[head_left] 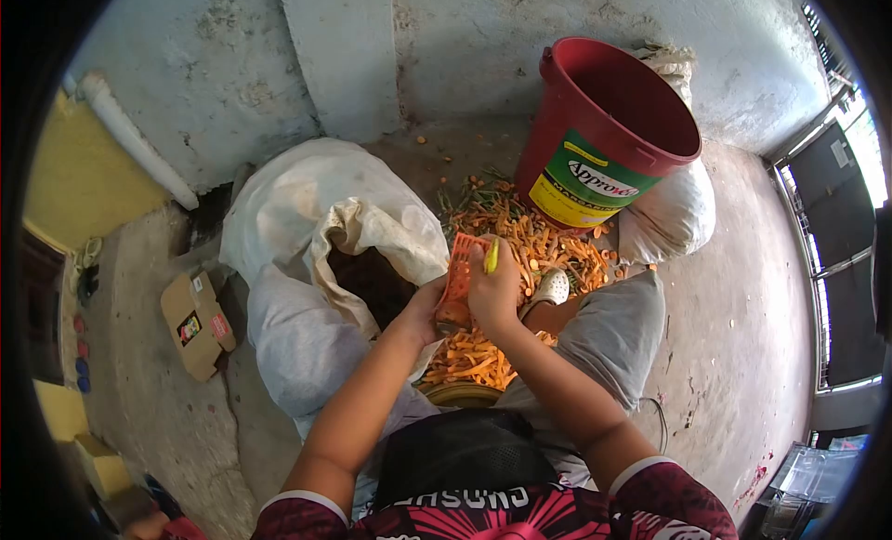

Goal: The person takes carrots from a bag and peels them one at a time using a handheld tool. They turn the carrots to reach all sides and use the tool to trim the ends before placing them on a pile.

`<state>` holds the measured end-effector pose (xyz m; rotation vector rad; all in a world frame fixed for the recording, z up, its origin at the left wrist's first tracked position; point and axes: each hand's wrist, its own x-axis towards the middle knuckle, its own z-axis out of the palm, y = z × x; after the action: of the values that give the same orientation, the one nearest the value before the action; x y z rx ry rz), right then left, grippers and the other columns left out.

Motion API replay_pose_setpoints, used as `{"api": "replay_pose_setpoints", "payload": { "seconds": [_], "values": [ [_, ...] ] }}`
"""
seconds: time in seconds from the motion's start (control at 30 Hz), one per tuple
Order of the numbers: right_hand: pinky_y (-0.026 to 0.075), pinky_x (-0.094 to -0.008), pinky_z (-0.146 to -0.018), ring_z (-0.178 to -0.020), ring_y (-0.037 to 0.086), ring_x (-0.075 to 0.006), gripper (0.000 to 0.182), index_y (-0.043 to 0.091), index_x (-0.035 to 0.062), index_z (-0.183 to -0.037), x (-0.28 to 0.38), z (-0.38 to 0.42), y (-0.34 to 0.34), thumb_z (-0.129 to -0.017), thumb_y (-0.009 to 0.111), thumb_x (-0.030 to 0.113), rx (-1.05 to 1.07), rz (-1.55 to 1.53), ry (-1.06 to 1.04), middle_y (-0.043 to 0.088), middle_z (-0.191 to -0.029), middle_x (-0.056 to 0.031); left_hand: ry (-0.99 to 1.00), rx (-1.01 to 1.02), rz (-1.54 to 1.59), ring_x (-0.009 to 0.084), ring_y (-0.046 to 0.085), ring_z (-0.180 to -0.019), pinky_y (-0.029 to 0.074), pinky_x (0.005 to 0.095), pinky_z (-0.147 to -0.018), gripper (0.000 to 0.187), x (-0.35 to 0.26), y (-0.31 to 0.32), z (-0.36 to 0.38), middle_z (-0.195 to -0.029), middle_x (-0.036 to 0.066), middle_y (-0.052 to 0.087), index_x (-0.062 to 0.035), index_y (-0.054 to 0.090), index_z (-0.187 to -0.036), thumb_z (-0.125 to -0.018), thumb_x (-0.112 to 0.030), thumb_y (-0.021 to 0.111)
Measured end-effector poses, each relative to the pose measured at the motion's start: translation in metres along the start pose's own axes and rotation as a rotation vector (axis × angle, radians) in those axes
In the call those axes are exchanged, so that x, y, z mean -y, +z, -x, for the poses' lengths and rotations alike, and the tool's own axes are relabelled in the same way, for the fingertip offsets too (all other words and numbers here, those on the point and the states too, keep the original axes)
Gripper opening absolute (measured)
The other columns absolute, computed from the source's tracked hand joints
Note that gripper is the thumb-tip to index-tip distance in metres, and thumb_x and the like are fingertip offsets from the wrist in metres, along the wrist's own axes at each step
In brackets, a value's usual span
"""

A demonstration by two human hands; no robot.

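Between my knees, my left hand (429, 309) is closed at the lower left edge of an orange perforated plastic piece (461, 266). A round brownish-orange root (453, 315) shows at its lower end, close to my left fingers. My right hand (494, 287) is closed beside it, with a yellow-green handle (491, 256) sticking up from the grip; the rest of that tool is hidden. Below both hands, orange cut strips (469, 359) fill a basin with a brownish rim (462, 393).
An open white sack (348, 182) stands at left. Orange strips and slices (567, 256) cover the floor around a tall maroon bucket (595, 140). Behind it rests a filled white sack (671, 215). A cardboard box (197, 324) lies far left; a wall (465, 47) runs behind.
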<state>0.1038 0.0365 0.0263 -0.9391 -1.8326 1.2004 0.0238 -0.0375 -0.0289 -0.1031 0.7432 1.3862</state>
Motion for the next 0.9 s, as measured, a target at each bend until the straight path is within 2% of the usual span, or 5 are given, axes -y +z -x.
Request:
{"api": "replay_pose_setpoints", "payload": {
  "seconds": [0.17, 0.37, 0.5, 0.73, 0.9],
  "values": [
    [0.044, -0.035, -0.059, -0.069, 0.057, -0.0313, 0.019, 0.047, -0.0005, -0.095, 0.0, 0.002, 0.001, -0.08, 0.05, 0.011, -0.005, 0.134, -0.007, 0.057, -0.079, -0.0189, 0.037, -0.136, -0.056, 0.0191, 0.059, -0.071, 0.05, 0.0322, -0.059, 0.026, 0.001, 0.015, 0.011, -0.086, 0.009, 0.057, -0.0033, 0.049, -0.097, -0.086, -0.025, 0.04],
    [0.043, -0.039, -0.058, -0.068, 0.057, -0.0326, 0.019, 0.049, 0.0015, -0.095, -0.057, -0.073, -0.031, -0.077, 0.05, 0.009, -0.373, 0.355, 0.048, 0.058, -0.077, -0.0165, -0.005, -0.048, -0.613, 0.0175, 0.057, -0.066, 0.049, 0.0297, -0.058, 0.033, 0.007, 0.016, 0.019, -0.082, 0.009, 0.056, -0.0029, 0.047, -0.1, -0.087, -0.032, 0.04],
    [0.041, -0.0373, -0.061, -0.068, 0.055, -0.0312, 0.018, 0.048, -0.0014, -0.091, -0.063, -0.1, -0.063, -0.083, 0.045, 0.015, -0.493, 0.307, 0.107, 0.056, -0.074, -0.0183, 0.028, 0.186, -0.368, 0.0188, 0.057, -0.065, 0.048, 0.0293, -0.055, 0.034, -0.004, 0.016, 0.024, -0.079, 0.009, 0.055, -0.0025, 0.045, -0.103, -0.09, -0.031, 0.034],
    [0.038, -0.0278, -0.054, -0.058, 0.047, -0.0137, 0.017, 0.049, -0.0003, -0.085, -0.058, -0.075, -0.045, -0.083, 0.047, 0.016, -0.29, -0.085, 0.141, 0.05, -0.065, -0.0067, 0.115, -0.144, -0.397, 0.0175, 0.056, -0.068, 0.047, 0.0295, -0.059, 0.035, -0.006, 0.015, 0.013, -0.084, 0.007, 0.055, -0.0037, 0.05, -0.099, -0.085, -0.035, 0.043],
    [0.04, -0.0294, -0.055, -0.06, 0.053, -0.018, 0.018, 0.05, -0.0001, -0.088, -0.026, -0.047, -0.055, -0.083, 0.048, 0.017, 0.112, 0.119, 0.123, 0.054, -0.066, -0.0097, 0.167, -0.101, -0.415, 0.0161, 0.056, -0.073, 0.047, 0.0287, -0.062, 0.038, -0.011, 0.007, 0.007, -0.091, 0.007, 0.056, -0.0051, 0.048, -0.106, -0.085, -0.036, 0.043]
  ]
}}
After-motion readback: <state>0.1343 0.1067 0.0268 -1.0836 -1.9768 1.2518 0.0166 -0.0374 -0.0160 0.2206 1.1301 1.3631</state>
